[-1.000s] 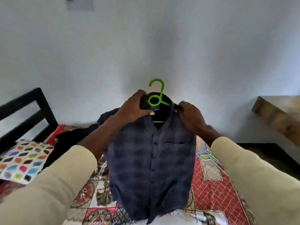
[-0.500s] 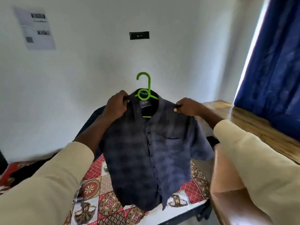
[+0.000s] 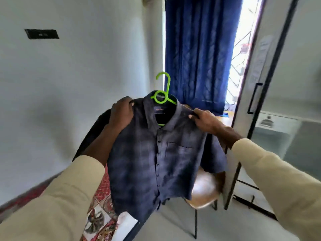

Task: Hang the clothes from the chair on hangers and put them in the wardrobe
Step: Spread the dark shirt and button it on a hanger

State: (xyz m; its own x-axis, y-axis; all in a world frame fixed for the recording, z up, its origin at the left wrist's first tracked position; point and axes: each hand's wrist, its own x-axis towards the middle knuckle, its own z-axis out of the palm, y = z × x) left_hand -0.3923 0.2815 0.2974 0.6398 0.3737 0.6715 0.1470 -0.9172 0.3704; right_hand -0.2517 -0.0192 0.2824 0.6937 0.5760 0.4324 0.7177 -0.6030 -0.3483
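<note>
Since half a second ago you have swung right: the patterned bedspread (image 3: pixel 102 214) has slid to the lower left, and the dark blue curtain (image 3: pixel 198 54) and a pale wardrobe door with a black handle (image 3: pixel 253 98) now fill the right side. In the head view, your left hand (image 3: pixel 121 113) grips one shoulder of the dark blue checked button-up shirt (image 3: pixel 156 159), and your right hand (image 3: pixel 206 121) pinches the other. It hangs on a bright green plastic hanger (image 3: pixel 163 94), held up in mid-air in front of the tan-seated chair (image 3: pixel 203 190).
</note>
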